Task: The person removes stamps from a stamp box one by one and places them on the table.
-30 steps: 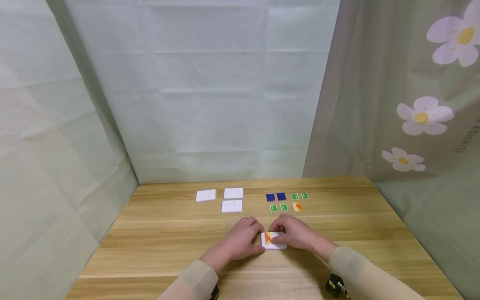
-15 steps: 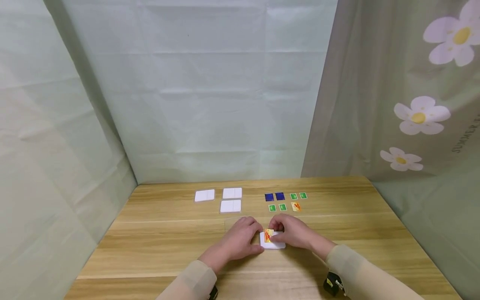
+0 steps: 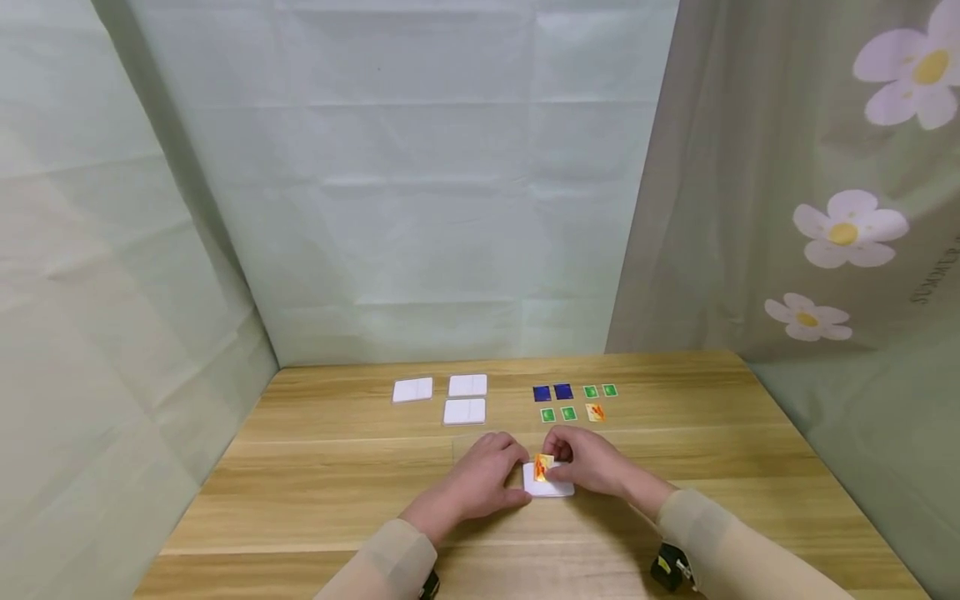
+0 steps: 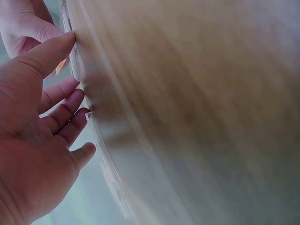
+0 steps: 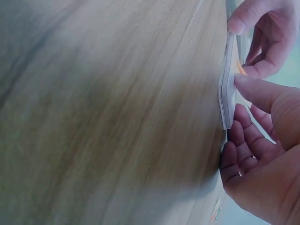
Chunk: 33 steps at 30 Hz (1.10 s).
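A white card (image 3: 557, 487) with rounded corners lies in front of me on the table. My left hand (image 3: 480, 479) grips its left side, thumb at the near corner and a finger at the far one. Between right thumb and finger, my right hand (image 3: 596, 462) pinches a small orange-and-yellow picture square (image 3: 542, 468), tilted over the card and reaching past its far edge. Edge-on in the right wrist view, the white card (image 5: 227, 89) looks layered, like a thin stack or case. The right fingertips behind the square are partly hidden.
White cards (image 3: 465, 411) lie at the back left. Behind my right hand are dark blue squares (image 3: 563, 392), several green squares (image 3: 568, 413) and another orange square (image 3: 596, 412). A clear plastic piece (image 3: 465, 446) lies beside my left hand. Curtains (image 3: 450, 250) stand behind the table (image 3: 315, 500).
The orange-and-yellow square has gone from lying on the white card to tilted and shifted toward its far edge, pinched by the right hand. The left hand stays at the card's left side.
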Tool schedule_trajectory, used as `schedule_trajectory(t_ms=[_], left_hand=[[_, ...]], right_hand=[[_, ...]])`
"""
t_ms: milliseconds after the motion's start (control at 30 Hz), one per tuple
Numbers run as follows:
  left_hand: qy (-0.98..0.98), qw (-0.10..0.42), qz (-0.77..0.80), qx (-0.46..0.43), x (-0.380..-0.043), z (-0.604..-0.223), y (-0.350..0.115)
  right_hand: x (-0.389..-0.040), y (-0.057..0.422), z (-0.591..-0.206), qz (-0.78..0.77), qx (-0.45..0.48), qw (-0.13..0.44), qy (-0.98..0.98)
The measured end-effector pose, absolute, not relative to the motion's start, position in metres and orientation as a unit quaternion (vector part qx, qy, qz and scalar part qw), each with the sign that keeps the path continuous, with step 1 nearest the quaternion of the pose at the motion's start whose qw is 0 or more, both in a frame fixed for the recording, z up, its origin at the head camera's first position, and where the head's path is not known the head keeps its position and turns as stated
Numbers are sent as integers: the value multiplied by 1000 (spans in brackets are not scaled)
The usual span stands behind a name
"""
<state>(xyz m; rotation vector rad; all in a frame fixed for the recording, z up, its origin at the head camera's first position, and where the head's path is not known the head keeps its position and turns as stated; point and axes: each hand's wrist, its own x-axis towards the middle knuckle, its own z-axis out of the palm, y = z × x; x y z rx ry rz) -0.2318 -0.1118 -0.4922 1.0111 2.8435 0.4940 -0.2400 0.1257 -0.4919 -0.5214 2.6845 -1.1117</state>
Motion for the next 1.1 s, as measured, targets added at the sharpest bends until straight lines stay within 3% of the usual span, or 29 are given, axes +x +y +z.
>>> schedule_trajectory(t_ms=[633,1100], left_hand=[[930,47,163,327,-234,-493,-110],[932,54,159,321,-233,-492,-110]], right_hand=[[-241,129,-492,-382,-173,65,905],[-241,140,-485,-406,-176,73,894]])
